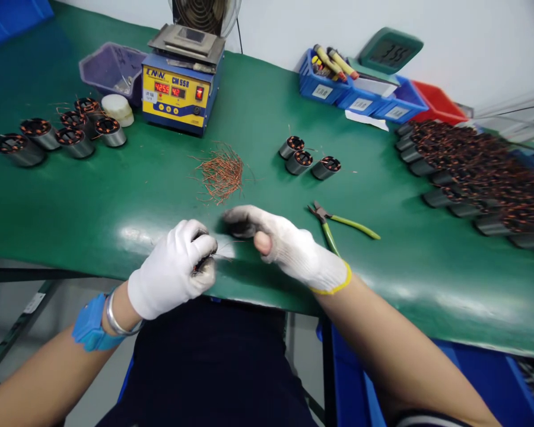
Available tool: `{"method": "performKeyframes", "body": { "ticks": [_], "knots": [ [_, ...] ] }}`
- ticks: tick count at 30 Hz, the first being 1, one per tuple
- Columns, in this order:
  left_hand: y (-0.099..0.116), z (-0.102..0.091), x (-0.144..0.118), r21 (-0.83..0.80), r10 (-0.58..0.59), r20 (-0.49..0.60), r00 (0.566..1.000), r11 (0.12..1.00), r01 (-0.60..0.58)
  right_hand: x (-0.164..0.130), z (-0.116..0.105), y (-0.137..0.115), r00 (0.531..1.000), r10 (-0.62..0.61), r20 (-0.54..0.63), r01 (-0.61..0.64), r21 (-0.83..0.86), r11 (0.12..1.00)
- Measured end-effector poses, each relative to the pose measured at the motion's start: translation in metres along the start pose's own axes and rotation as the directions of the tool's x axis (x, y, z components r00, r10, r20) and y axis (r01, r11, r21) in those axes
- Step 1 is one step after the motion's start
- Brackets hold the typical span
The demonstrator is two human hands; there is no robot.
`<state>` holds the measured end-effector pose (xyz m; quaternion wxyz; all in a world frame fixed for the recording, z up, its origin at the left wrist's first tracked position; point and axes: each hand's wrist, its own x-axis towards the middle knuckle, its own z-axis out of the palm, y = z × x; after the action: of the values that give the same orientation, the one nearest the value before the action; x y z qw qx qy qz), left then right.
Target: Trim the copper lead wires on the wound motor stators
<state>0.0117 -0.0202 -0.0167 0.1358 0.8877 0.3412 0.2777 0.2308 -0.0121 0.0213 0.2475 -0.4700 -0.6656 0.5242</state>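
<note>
at the near edge of the green bench (115, 196), the left hand (173, 270) in a white glove is curled shut around a small dark wound coil (203, 256), of which only a sliver shows between the fingers. thin wire ends (225, 248) stick out of it to the right. the right hand (289, 243), also gloved, lies just beside it, its forefinger and bare thumb tip pinched together at those wire ends; whether anything more sits in that grip cannot be told. the two hands almost touch, with the coil on the left hand's side of the gap. a blue wrist strap (89, 326) and a metal bangle sit on the left wrist.

just beyond the right hand lies one pair of green-handled cutters (338, 224), jaws pointing left. a little farther, ahead of the hands, is one loose heap of copper wire offcuts (221, 172). right of it stand three coils in a row (308, 159). far left is a cluster of six more coils (57, 133) with a white tape roll (118, 108) behind them. along the right edge many coils are packed together (476, 178), too blurred to count. at the back stand one blue and yellow solder pot (180, 89) with red digits, one grey tray (111, 68), three blue bins (360, 92) and one red bin (438, 104).
</note>
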Motion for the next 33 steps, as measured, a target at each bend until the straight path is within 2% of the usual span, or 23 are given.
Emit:
{"method": "performKeyframes", "body": {
  "ticks": [1, 3, 5, 6, 9, 11, 13, 15, 17, 18, 20, 22, 23, 24, 25, 26, 28, 30, 31, 33],
  "knots": [
    [0.000, 0.000, 0.000, 0.003, 0.004, -0.001, 1.000, 1.000, -0.004, 0.004, -0.002, -0.002, 0.994, 0.042, 0.102, -0.043, 0.004, 0.999],
    [0.000, 0.000, 0.000, 0.004, 0.013, -0.002, 1.000, 1.000, -0.013, 0.014, 0.000, -0.006, 0.943, 0.156, 0.294, -0.147, -0.052, 0.988],
    [0.001, 0.000, 0.000, 0.003, 0.012, 0.001, 1.000, 1.000, -0.012, 0.021, 0.007, -0.007, 0.896, 0.224, 0.384, -0.214, -0.068, 0.974],
    [0.002, 0.000, 0.000, 0.000, 0.003, 0.004, 1.000, 1.000, -0.003, 0.024, 0.011, -0.006, 0.887, 0.232, 0.400, -0.244, -0.023, 0.970],
    [0.004, -0.002, -0.001, -0.060, -0.087, 0.003, 0.996, 0.994, 0.087, 0.024, 0.024, -0.001, 0.895, 0.246, 0.373, -0.324, 0.161, 0.932],
    [0.004, -0.003, -0.003, -0.156, -0.167, 0.011, 0.986, 0.974, 0.166, 0.020, 0.030, 0.003, 0.911, 0.265, 0.316, -0.327, 0.162, 0.931],
    [0.001, -0.004, -0.008, -0.308, -0.230, 0.041, 0.972, 0.923, 0.232, 0.015, 0.032, 0.006, 0.940, 0.226, 0.254, -0.263, 0.123, 0.957],
    [-0.005, -0.007, -0.013, -0.526, -0.302, 0.018, 0.953, 0.808, 0.266, 0.009, 0.032, 0.006, 0.966, 0.145, 0.214, -0.170, 0.101, 0.980],
    [-0.010, -0.011, -0.019, -0.730, -0.423, -0.011, 0.906, 0.623, 0.282, 0.005, 0.031, 0.004, 0.979, 0.072, 0.190, -0.090, 0.086, 0.992],
    [-0.011, -0.015, -0.022, -0.783, -0.482, 0.023, 0.876, 0.536, 0.315, 0.002, 0.029, 0.002, 0.982, 0.041, 0.185, -0.056, 0.078, 0.995],
    [-0.009, -0.023, -0.025, -0.757, -0.524, 0.236, 0.818, 0.428, 0.493, -0.001, 0.027, 0.000, 0.983, -0.012, 0.186, 0.000, 0.065, 0.998],
    [-0.002, -0.033, -0.025, -0.616, -0.487, 0.470, 0.736, 0.416, 0.669, -0.004, 0.026, -0.001, 0.981, -0.042, 0.191, 0.028, 0.073, 0.997],
    [0.002, -0.038, -0.023, -0.570, -0.474, 0.521, 0.709, 0.426, 0.703, -0.004, 0.027, -0.001, 0.979, -0.051, 0.197, 0.034, 0.089, 0.995],
    [0.007, -0.042, -0.021, -0.561, -0.471, 0.518, 0.714, 0.442, 0.700, -0.005, 0.027, 0.000, 0.978, -0.054, 0.202, 0.030, 0.117, 0.993],
    [0.011, -0.046, -0.020, -0.585, -0.479, 0.458, 0.749, 0.472, 0.660, -0.005, 0.028, 0.001, 0.977, -0.050, 0.205, 0.017, 0.163, 0.986],
    [0.016, -0.049, -0.018, -0.609, -0.479, 0.369, 0.796, 0.523, 0.597, -0.005, 0.029, 0.002, 0.977, -0.041, 0.207, -0.008, 0.231, 0.973],
    [0.024, -0.054, -0.017, -0.578, -0.411, 0.194, 0.891, 0.686, 0.442, -0.004, 0.031, 0.003, 0.979, -0.022, 0.201, -0.064, 0.412, 0.909],
    [0.030, -0.058, -0.018, -0.433, -0.223, 0.068, 0.972, 0.872, 0.230, -0.004, 0.032, 0.004, 0.981, -0.029, 0.194, -0.089, 0.571, 0.816],
    [0.032, -0.059, -0.020, -0.341, -0.104, 0.016, 0.994, 0.934, 0.103, -0.005, 0.031, 0.004, 0.981, -0.045, 0.189, -0.083, 0.617, 0.783],
    [0.034, -0.057, -0.022, -0.202, 0.076, -0.065, 0.995, 0.975, -0.087, -0.006, 0.030, 0.003, 0.980, -0.079, 0.185, -0.057, 0.631, 0.774]
  ]
}}
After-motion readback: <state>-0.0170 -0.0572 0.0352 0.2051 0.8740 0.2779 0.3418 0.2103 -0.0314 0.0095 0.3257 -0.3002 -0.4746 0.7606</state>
